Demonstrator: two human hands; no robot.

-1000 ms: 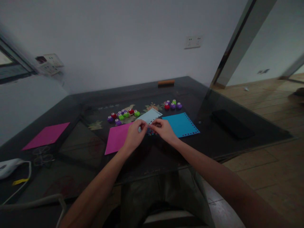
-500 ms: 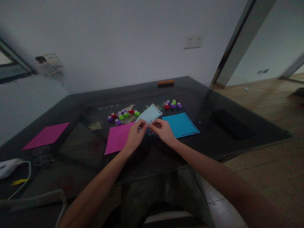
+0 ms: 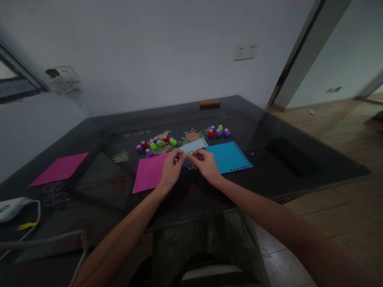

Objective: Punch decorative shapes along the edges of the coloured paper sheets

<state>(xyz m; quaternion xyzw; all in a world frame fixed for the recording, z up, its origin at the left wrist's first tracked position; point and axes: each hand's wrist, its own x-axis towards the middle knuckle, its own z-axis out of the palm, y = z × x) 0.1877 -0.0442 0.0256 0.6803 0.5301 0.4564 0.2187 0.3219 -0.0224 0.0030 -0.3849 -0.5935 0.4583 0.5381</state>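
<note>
My left hand (image 3: pixel 172 167) is closed in a pinch, thumb against forefinger, at the near edge of a pale blue sheet (image 3: pixel 193 146) with a row of small dark marks along its right side. My right hand (image 3: pixel 207 164) pinches the same edge, its fingertips almost meeting the left ones. Below and between the fingers shows a patch of small multicoloured bits (image 3: pixel 189 164), too small to make out. Under the left wrist lies a pink sheet (image 3: pixel 146 173). Beside the right hand is a bright blue sheet (image 3: pixel 229 157) with dark dots along two edges.
Several purple, red and green bottle-like pieces (image 3: pixel 153 146) stand beyond the pink sheet, and another cluster (image 3: pixel 218 131) behind the blue one. A dark flat object (image 3: pixel 293 155) lies right. Leftward are another pink sheet (image 3: pixel 60 169), a clear cord (image 3: pixel 55 195) and a white device (image 3: pixel 13 209).
The pale sheet's far end has dropped and swung to the right, uncovering a flower print on the table. Both hands stay close together in nearly the same place.
</note>
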